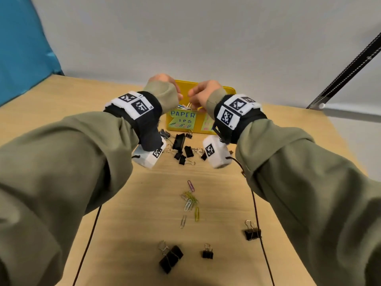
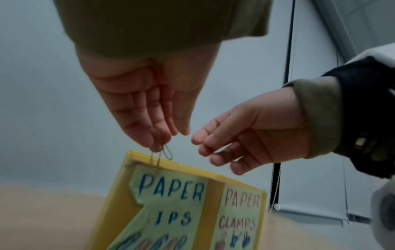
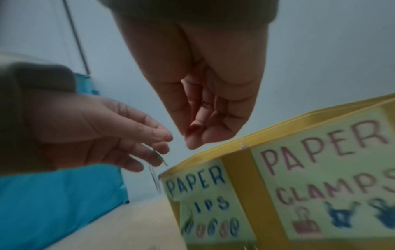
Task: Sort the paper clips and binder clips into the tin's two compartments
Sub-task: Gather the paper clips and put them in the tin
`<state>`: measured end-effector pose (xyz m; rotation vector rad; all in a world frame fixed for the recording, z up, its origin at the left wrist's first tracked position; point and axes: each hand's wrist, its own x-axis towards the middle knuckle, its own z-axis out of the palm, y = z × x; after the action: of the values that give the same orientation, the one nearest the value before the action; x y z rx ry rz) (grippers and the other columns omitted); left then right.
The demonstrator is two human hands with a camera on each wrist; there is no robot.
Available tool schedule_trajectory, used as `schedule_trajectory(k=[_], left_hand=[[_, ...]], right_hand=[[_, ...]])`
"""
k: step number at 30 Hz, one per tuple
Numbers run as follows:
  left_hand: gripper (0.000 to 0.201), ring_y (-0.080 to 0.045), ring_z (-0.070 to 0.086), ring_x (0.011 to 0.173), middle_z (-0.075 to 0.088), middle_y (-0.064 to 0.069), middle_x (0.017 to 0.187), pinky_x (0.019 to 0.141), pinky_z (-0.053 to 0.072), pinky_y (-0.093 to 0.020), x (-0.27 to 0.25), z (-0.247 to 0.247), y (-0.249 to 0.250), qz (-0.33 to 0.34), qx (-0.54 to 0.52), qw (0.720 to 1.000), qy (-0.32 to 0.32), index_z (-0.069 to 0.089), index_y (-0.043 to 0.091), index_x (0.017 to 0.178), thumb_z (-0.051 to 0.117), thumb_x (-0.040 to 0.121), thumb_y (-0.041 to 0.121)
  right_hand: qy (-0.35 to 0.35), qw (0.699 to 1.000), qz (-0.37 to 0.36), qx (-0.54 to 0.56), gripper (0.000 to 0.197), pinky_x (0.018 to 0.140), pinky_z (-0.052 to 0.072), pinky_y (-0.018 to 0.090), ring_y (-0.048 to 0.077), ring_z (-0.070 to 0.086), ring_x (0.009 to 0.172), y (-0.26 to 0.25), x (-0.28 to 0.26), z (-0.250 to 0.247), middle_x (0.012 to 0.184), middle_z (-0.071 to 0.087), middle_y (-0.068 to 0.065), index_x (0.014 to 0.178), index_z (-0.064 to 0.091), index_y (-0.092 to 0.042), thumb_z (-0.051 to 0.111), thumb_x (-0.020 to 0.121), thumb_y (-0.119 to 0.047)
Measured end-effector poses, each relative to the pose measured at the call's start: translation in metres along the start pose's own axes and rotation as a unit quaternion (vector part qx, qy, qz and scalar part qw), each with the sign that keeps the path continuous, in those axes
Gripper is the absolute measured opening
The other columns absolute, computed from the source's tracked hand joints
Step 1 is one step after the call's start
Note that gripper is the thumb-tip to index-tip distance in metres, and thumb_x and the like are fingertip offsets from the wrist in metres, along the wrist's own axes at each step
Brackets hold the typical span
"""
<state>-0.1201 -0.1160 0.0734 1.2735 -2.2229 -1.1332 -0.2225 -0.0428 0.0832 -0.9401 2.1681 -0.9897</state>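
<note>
The yellow tin [image 1: 199,120] stands at the table's far side, with a "PAPER ..IPS" label on its left half and "PAPER CLAMPS" [image 3: 320,169] on its right. Both hands hover above it. My left hand [image 1: 165,82] points its fingers down and pinches a few silver paper clips [image 2: 159,157], which dangle at the rim of the left compartment. My right hand [image 1: 203,91] is close beside it with loosely curled fingers [image 2: 205,147] and nothing visible in them. Several paper clips [image 1: 186,106] lie in the left compartment.
Several black binder clips [image 1: 181,145] lie just in front of the tin. A loose cluster of coloured paper clips [image 1: 190,200] sits mid-table. Nearer me lie more binder clips [image 1: 170,259], [image 1: 207,253], [image 1: 252,231]. Thin cables run along both arms.
</note>
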Motion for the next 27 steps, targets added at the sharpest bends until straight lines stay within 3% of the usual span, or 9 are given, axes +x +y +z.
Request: schedule_trajectory(k=[4, 7, 10, 12, 15, 19, 21, 24, 27], left_hand=[[0.017, -0.028, 0.062, 0.104, 0.067, -0.016, 0.103, 0.098, 0.049, -0.04, -0.03, 0.006, -0.014, 0.013, -0.045, 0.998, -0.038, 0.069, 0.0, 0.1, 0.062, 0.085, 0.002], [0.02, -0.015, 0.064, 0.062, 0.062, -0.012, 0.074, 0.068, 0.057, -0.027, -0.063, 0.016, -0.033, 0.016, -0.132, 0.984, -0.117, 0.064, 0.005, 0.078, 0.057, 0.081, -0.013], [0.025, -0.013, 0.06, 0.052, 0.061, -0.011, 0.066, 0.059, 0.053, -0.024, -0.093, 0.035, -0.053, -0.002, -0.062, 0.967, -0.246, 0.062, 0.007, 0.076, 0.056, 0.079, -0.017], [0.028, -0.017, 0.06, 0.056, 0.062, -0.011, 0.069, 0.053, 0.051, -0.023, -0.104, 0.044, -0.062, -0.03, -0.012, 0.958, -0.284, 0.06, 0.012, 0.075, 0.056, 0.08, -0.015], [0.025, -0.02, 0.056, 0.064, 0.062, -0.014, 0.076, 0.06, 0.049, -0.025, -0.111, 0.044, -0.069, -0.046, -0.004, 0.959, -0.28, 0.06, 0.012, 0.074, 0.058, 0.079, -0.013], [0.03, -0.013, 0.06, 0.061, 0.063, -0.004, 0.066, 0.065, 0.051, -0.024, -0.114, 0.041, -0.076, -0.067, -0.012, 0.951, -0.3, 0.06, 0.012, 0.078, 0.061, 0.075, -0.017], [0.035, -0.008, 0.06, 0.056, 0.064, 0.001, 0.064, 0.061, 0.051, -0.021, -0.119, 0.045, -0.078, -0.059, 0.032, 0.943, -0.325, 0.059, 0.016, 0.077, 0.063, 0.072, -0.018], [0.035, -0.005, 0.058, 0.055, 0.059, 0.003, 0.069, 0.059, 0.049, -0.017, -0.125, 0.054, -0.077, -0.046, 0.075, 0.935, -0.344, 0.058, 0.018, 0.08, 0.067, 0.071, -0.015], [0.036, -0.005, 0.051, 0.061, 0.052, 0.006, 0.073, 0.06, 0.046, -0.017, -0.129, 0.058, -0.072, -0.039, 0.111, 0.937, -0.329, 0.06, 0.011, 0.098, 0.07, 0.071, -0.011]], right_hand=[[-0.175, 0.975, 0.029, -0.137, 0.008, 0.05, 0.05, 0.023, 0.014, 0.057, 0.057, 0.036, -0.04, 0.006, 0.078, 0.064, 0.005, 0.084, 0.064, -0.009, 0.062, 0.084, -0.002], [-0.294, 0.929, 0.063, -0.217, 0.015, 0.054, 0.054, 0.026, 0.015, 0.057, 0.059, 0.069, -0.071, 0.02, 0.071, 0.062, 0.002, 0.095, 0.067, -0.009, 0.061, 0.083, -0.002], [-0.274, 0.877, -0.005, -0.394, 0.029, 0.093, 0.049, 0.038, 0.016, 0.056, 0.085, 0.092, -0.086, 0.038, 0.085, 0.057, -0.008, 0.102, 0.067, -0.027, 0.056, 0.082, -0.01], [-0.267, 0.874, -0.031, -0.404, 0.036, 0.105, 0.038, 0.043, 0.016, 0.055, 0.104, 0.095, -0.096, 0.045, 0.098, 0.053, -0.01, 0.098, 0.065, -0.035, 0.048, 0.08, -0.009], [-0.301, 0.863, -0.047, -0.403, 0.035, 0.107, 0.034, 0.051, 0.016, 0.054, 0.113, 0.099, -0.11, 0.047, 0.103, 0.055, -0.014, 0.083, 0.06, -0.041, 0.047, 0.081, -0.009], [-0.323, 0.862, -0.041, -0.389, 0.029, 0.102, 0.043, 0.038, 0.017, 0.054, 0.111, 0.1, -0.122, 0.038, 0.118, 0.057, -0.003, 0.11, 0.063, -0.029, 0.063, 0.082, -0.021], [-0.318, 0.854, -0.052, -0.408, 0.053, 0.1, 0.043, 0.038, 0.018, 0.049, 0.112, 0.099, -0.13, 0.036, 0.119, 0.048, -0.001, 0.123, 0.053, -0.026, 0.073, 0.074, -0.036], [-0.296, 0.842, -0.059, -0.447, 0.068, 0.099, 0.045, 0.039, 0.019, 0.048, 0.109, 0.103, -0.138, 0.042, 0.119, 0.044, -0.001, 0.124, 0.047, -0.023, 0.079, 0.066, -0.041], [-0.279, 0.856, -0.068, -0.431, 0.054, 0.096, 0.046, 0.035, 0.017, 0.049, 0.103, 0.105, -0.137, 0.044, 0.109, 0.046, -0.002, 0.117, 0.052, -0.02, 0.077, 0.071, -0.032]])
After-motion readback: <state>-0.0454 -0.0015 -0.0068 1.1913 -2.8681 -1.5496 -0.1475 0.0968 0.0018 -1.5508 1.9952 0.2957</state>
